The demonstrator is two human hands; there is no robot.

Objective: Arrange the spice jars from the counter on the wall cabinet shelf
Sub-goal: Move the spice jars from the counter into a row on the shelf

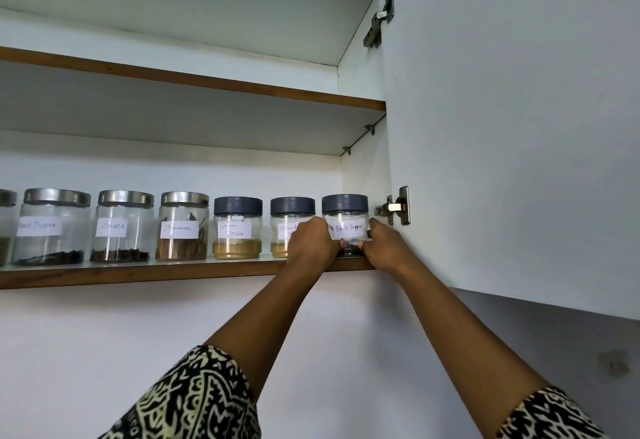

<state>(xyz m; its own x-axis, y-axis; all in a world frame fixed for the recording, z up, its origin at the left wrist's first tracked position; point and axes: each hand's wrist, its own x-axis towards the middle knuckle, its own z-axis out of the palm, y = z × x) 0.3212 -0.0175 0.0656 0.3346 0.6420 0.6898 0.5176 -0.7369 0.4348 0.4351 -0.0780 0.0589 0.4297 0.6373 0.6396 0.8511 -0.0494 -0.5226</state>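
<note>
A row of labelled spice jars stands on the lower cabinet shelf [138, 270]. At the right end is a clear jar with a grey lid, labelled Black Pepper [346, 217]. My left hand [311, 243] grips its left side and my right hand [381, 246] grips its right side; the jar's base rests on the shelf. To its left stand a grey-lidded coriander jar [287, 220], partly hidden by my left hand, and a Garam Masala jar [237, 231]. Further left are steel-lidded glass jars: Cinnamon [183, 227], Cloves [123, 227] and another pepper jar [52, 227].
The open cabinet door [512, 127] hangs at the right on metal hinges [398, 208], close to my right hand. An upper shelf [207, 80] sits above the jars. One more jar [5, 224] is cut off at the left edge.
</note>
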